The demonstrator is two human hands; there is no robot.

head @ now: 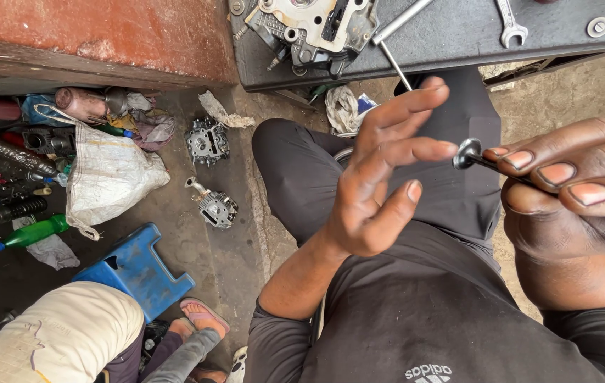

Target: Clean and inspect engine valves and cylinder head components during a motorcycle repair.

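Note:
My right hand (572,191) grips a small dark metal engine valve (469,153) by its stem, the round head pointing left. My left hand (380,177) is held up with its fingers spread, and one fingertip touches the valve head. Both hands hover over my lap in dark clothes. On the dark workbench (458,32) above lie a metal engine cylinder head (313,28), a long metal rod tool (396,35) and a spanner (511,25).
On the floor at left lie two small engine parts (210,170), a white sack (107,174), a green bottle (33,232), shock springs and rags. A blue plastic stool (136,268) stands beside another person (68,337) crouched at lower left in sandals.

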